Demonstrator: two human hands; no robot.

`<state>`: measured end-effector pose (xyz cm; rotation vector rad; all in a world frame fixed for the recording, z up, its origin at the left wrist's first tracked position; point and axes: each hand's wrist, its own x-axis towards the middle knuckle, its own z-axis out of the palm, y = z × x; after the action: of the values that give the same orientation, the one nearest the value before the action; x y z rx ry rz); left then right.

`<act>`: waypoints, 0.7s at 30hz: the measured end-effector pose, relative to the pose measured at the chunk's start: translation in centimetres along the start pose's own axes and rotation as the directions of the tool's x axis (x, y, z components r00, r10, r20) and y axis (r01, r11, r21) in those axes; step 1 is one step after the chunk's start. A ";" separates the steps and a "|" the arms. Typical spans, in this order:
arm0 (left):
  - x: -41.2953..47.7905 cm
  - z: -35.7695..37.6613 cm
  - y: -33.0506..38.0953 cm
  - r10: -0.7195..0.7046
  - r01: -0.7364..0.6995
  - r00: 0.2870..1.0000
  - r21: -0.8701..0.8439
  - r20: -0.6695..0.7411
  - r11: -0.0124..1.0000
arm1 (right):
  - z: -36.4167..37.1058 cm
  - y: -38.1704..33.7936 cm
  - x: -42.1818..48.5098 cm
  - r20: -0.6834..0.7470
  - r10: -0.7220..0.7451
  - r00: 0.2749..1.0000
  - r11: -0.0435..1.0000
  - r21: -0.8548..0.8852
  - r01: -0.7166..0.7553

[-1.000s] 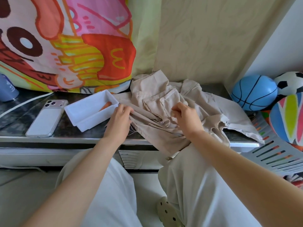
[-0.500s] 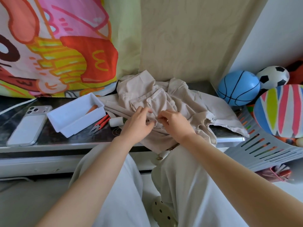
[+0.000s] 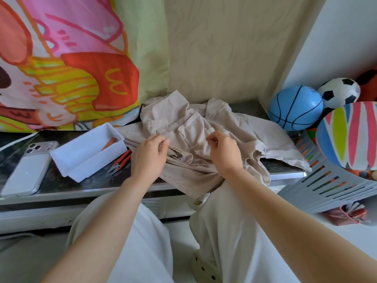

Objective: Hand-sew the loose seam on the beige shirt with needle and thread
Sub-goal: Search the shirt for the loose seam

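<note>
Dark tabletop (image 3: pixel 51 184) bears the beige shirt (image 3: pixel 183 119); left hand (image 3: pixel 149 158) and right hand (image 3: pixel 222 152) each pinch the thread (image 3: pixel 192 147)

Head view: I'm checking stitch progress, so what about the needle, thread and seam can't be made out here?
Needle: too small in the head view; the left hand and right hand both pinch the thread, fingertips covering which one holds it.
Loose seam: head view, lost among folds of the beige shirt and under the hands.
Orange item in the white tray: head view, half hidden by the tray's wall.
</note>
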<state>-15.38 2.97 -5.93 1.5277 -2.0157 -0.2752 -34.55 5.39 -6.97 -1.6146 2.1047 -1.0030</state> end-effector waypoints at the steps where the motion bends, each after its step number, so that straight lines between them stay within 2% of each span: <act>1: 0.1 0.0 -0.2 -0.034 0.034 0.999 0.012 0.021 0.999 | 0.0 0.2 0.2 -0.001 0.036 0.999 0.999 0.003 -0.036; 4: 0.4 -0.1 -0.5 -0.137 0.136 0.985 0.017 0.106 0.991 | 0.0 0.7 0.6 0.014 0.100 0.995 0.995 -0.010 -0.100; 7: 0.2 -0.1 -0.7 -0.183 0.169 0.958 0.079 0.222 0.982 | -0.1 0.9 0.7 0.014 0.083 0.996 0.994 -0.065 -0.082; 10: -0.4 -0.1 -1.6 -0.232 0.203 0.926 0.125 0.299 0.971 | -0.1 1.0 0.7 0.017 0.025 1.000 0.992 -0.122 -0.023; 14: -0.5 -0.7 -3.2 -0.270 0.241 0.920 0.131 0.285 0.962 | 0.1 0.4 0.2 0.035 -0.145 0.989 0.969 -0.196 0.149; 16: -0.6 -1.0 -3.9 -0.259 0.230 0.925 0.131 0.277 0.964 | 0.6 0.0 -0.3 0.121 -0.296 0.948 0.922 -0.225 0.316; 18: -0.7 -1.2 -4.5 -0.247 0.224 0.927 0.112 0.280 0.968 | 1.2 -0.4 -1.0 0.263 -0.411 0.873 0.851 -0.232 0.471; 21: -0.9 -1.2 -5.2 -0.232 0.211 0.927 0.102 0.296 0.972 | 2.0 -0.9 -1.8 0.438 -0.462 0.771 0.770 -0.233 0.594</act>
<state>-10.32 2.37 -7.82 1.8558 -2.1007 -0.5707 -32.11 6.26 -8.03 -2.4671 1.6616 -0.3941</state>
